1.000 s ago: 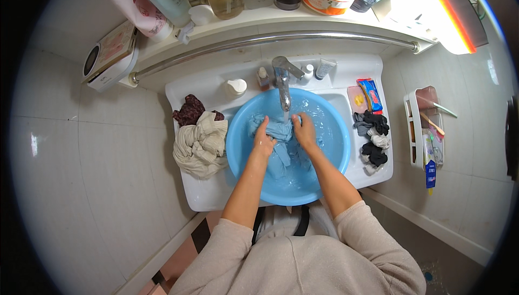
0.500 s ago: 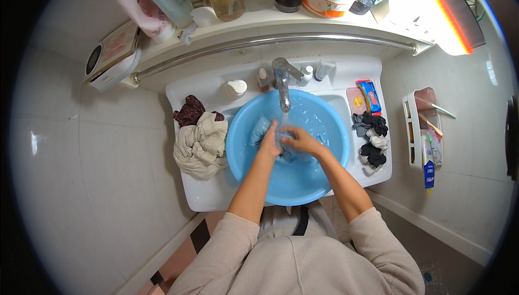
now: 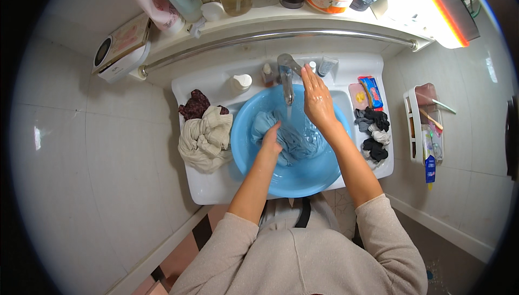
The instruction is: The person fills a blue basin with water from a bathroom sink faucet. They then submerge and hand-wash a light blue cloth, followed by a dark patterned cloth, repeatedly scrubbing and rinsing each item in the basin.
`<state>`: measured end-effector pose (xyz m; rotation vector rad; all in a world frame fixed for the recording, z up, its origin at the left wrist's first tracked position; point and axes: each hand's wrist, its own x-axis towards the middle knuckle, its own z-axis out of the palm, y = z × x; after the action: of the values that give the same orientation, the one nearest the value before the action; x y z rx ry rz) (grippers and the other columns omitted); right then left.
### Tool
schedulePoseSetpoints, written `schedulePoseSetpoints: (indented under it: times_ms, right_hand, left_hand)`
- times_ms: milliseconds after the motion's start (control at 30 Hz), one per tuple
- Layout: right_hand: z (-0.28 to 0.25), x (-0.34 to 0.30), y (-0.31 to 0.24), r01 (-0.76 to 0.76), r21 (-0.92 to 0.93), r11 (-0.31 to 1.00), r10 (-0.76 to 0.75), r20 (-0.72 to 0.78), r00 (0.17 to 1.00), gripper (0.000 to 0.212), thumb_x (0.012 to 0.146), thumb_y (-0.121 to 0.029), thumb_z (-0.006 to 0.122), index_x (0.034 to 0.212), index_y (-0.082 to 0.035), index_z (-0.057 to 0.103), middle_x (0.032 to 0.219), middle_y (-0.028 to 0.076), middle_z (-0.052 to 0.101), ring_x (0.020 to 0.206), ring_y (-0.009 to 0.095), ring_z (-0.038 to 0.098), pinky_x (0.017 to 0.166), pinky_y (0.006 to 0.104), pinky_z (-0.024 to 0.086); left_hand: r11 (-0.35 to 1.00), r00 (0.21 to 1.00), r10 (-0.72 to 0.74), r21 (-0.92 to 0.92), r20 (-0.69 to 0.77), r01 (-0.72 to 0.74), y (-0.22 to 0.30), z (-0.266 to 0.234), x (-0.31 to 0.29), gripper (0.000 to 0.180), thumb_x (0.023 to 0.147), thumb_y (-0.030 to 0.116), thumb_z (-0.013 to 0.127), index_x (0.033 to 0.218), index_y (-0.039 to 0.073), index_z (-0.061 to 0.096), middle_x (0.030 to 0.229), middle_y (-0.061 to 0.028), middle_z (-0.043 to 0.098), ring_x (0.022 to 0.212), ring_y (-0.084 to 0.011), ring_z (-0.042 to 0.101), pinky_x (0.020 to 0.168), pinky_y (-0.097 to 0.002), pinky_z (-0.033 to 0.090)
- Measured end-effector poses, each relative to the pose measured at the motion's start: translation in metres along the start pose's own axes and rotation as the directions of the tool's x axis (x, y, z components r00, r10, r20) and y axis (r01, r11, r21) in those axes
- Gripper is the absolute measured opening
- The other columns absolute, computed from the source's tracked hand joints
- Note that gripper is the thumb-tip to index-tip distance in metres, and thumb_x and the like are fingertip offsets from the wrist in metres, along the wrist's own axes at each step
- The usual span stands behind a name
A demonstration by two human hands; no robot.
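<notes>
A light blue cloth [image 3: 292,143] lies wet and crumpled in the water of a round blue basin [image 3: 241,157]. My left hand [image 3: 272,138] is low in the basin, closed on the left part of the cloth, thumb on top and the other fingers mostly hidden. Wet and stretched flat, my right hand [image 3: 318,100] is raised over the basin's right rim, with its fingertips at the lever of the chrome faucet [image 3: 286,78]. The hand partly covers the lever. A stream of water runs from the spout onto the cloth.
The basin sits in a white sink [image 3: 197,189]. Left of it lie a beige garment [image 3: 205,141] and a dark patterned cloth [image 3: 195,105]; on the right, several socks [image 3: 376,146] and a blue-red packet [image 3: 371,93]. Behind runs a metal rail [image 3: 270,37] below a bottle-filled shelf.
My right hand has left the water and gone up to the faucet lever. My left hand stays in the basin, and the cloth now shows more spread out. The view has shifted slightly.
</notes>
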<state>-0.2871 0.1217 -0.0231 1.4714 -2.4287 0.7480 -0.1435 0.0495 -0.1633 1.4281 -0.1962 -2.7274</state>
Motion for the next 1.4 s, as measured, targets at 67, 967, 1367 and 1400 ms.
schedulePoseSetpoints:
  times_ms: [67,967,1367,1400]
  right_hand:
    - [0.003,-0.009,-0.003,-0.054,0.106,0.993,0.056,-0.024,0.998,0.056,0.078,0.001,0.053,0.13,0.003,0.035,0.132,0.022,0.04,0.115,0.038,0.044,0.096,0.0408,0.036]
    - [0.115,-0.098,0.008,-0.8,0.57,0.187,0.472,0.662,0.582,0.06,0.075,-0.019,0.066,0.125,0.002,0.041,0.113,0.018,0.055,0.103,0.024,0.053,0.087,0.033,0.042]
    - [0.018,-0.095,-0.088,-0.553,0.348,0.757,0.311,0.552,0.774,0.028,0.078,-0.032,0.06,0.089,-0.006,0.064,0.066,0.016,0.06,0.058,0.031,0.059,0.053,0.038,0.045]
    - [0.02,-0.094,-0.09,-0.549,0.318,0.773,0.322,0.549,0.771,0.027,0.078,-0.033,0.059,0.085,-0.007,0.064,0.068,0.017,0.061,0.06,0.033,0.058,0.054,0.0395,0.045]
  left_hand:
    - [0.999,0.997,0.028,0.023,-0.072,-0.026,-0.002,-0.004,0.003,0.04,0.086,0.023,0.056,0.119,0.0,0.049,0.12,-0.0132,0.053,0.11,-0.0285,0.051,0.095,-0.0426,0.04]
    - [0.958,0.968,0.215,0.221,-0.129,-0.184,0.001,-0.03,0.002,0.072,0.084,0.056,0.048,0.135,0.007,0.032,0.139,-0.0151,0.032,0.126,-0.0324,0.033,0.103,-0.0503,0.026]
    - [0.997,0.961,0.061,0.031,0.27,-0.072,0.007,-0.008,-0.031,0.046,0.086,0.052,0.045,0.107,0.013,0.057,0.098,-0.0063,0.059,0.09,-0.0221,0.057,0.08,-0.0363,0.047]
    - [0.999,0.952,0.049,0.0,0.302,-0.051,0.003,-0.017,-0.018,0.044,0.086,0.051,0.045,0.107,0.013,0.057,0.097,-0.006,0.059,0.089,-0.0219,0.057,0.079,-0.0361,0.047]
